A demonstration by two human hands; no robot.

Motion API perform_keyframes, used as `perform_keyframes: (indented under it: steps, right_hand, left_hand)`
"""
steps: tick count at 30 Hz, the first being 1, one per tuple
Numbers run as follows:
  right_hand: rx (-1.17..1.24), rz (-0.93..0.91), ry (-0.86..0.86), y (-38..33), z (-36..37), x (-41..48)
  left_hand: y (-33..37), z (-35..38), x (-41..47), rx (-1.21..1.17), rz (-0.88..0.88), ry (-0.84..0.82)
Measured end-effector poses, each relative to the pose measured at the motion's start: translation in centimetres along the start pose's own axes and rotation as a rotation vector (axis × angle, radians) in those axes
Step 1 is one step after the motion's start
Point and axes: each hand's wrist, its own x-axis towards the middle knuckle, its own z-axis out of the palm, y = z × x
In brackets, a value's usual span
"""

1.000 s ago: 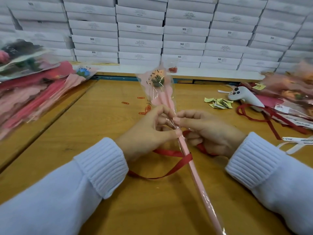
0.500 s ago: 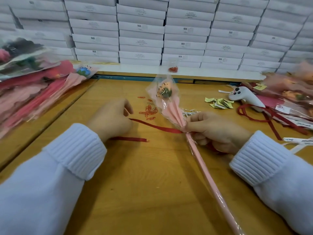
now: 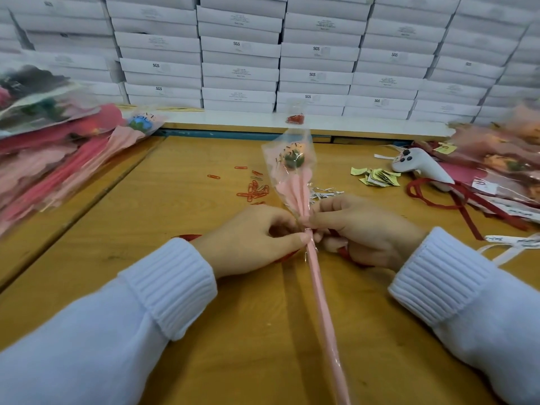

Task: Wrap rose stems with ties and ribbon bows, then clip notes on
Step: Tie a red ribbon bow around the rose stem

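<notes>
A single rose (image 3: 293,159) in clear cellophane with pink paper lies on the wooden table, its long pink stem (image 3: 321,302) running toward me. My left hand (image 3: 251,241) and my right hand (image 3: 362,229) meet at the neck of the wrap, fingers curled and pinching a red ribbon (image 3: 346,254) around the stem. Most of the ribbon is hidden under my hands; short red ends show by my left wrist and below my right palm.
Red paper clips (image 3: 254,191) and silver twist ties (image 3: 324,194) lie just beyond my hands. Yellow-green notes (image 3: 377,178), a white controller (image 3: 420,166) and loose red ribbon (image 3: 432,197) sit to the right. Wrapped roses are piled at left (image 3: 58,159) and right (image 3: 502,165). White boxes (image 3: 239,68) are stacked behind.
My left hand, which had pulled the ribbon out to the left, has come back to the stem beside my right hand. The rose has tilted slightly.
</notes>
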Motion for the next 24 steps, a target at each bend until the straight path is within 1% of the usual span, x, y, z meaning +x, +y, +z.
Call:
perform_keyframes:
  steps: [3,5,7,10,14,17,19,21,22,24]
  right_hand:
    - [-0.051,0.027,-0.019,0.1,0.0,0.0]
    - [-0.100,0.043,-0.022,0.1,-0.1,-0.1]
    - [-0.152,0.048,-0.021,-0.1,-0.1,-0.3]
    - [-0.310,0.064,-0.011,-0.5,-0.2,-0.8]
    - [-0.737,0.060,0.008,-1.2,-0.7,-1.1]
    - [-0.867,0.056,0.014,-1.5,-1.3,-1.3]
    - [-0.862,0.047,0.012,-1.6,-1.7,-1.4]
    - [-0.743,0.050,-0.012,-1.8,-2.1,-1.5]
    - [-0.622,0.063,-0.038,-1.9,-2.3,-1.5]
    - [-0.335,0.082,-0.119,-2.0,-2.6,-1.6]
  left_hand:
    - [0.1,0.0,0.0,-0.031,-0.033,-0.037]
    - [0.1,-0.2,-0.1,-0.019,-0.069,-0.120]
    - [0.0,-0.4,-0.3,0.044,-0.097,-0.185]
    - [0.3,-0.2,-0.4,0.158,-0.119,-0.157]
    - [0.4,-0.1,-0.5,0.256,-0.156,-0.092]
    - [0.3,-0.6,-0.5,0.280,-0.146,-0.069]
    - [0.2,-1.0,-0.6,0.264,-0.147,-0.079]
    - [0.3,-1.4,-0.7,0.152,-0.165,-0.107]
    - [0.5,-1.6,-0.8,0.038,-0.181,-0.119]
    - [0.9,-1.8,-0.8,-0.277,-0.216,-0.109]
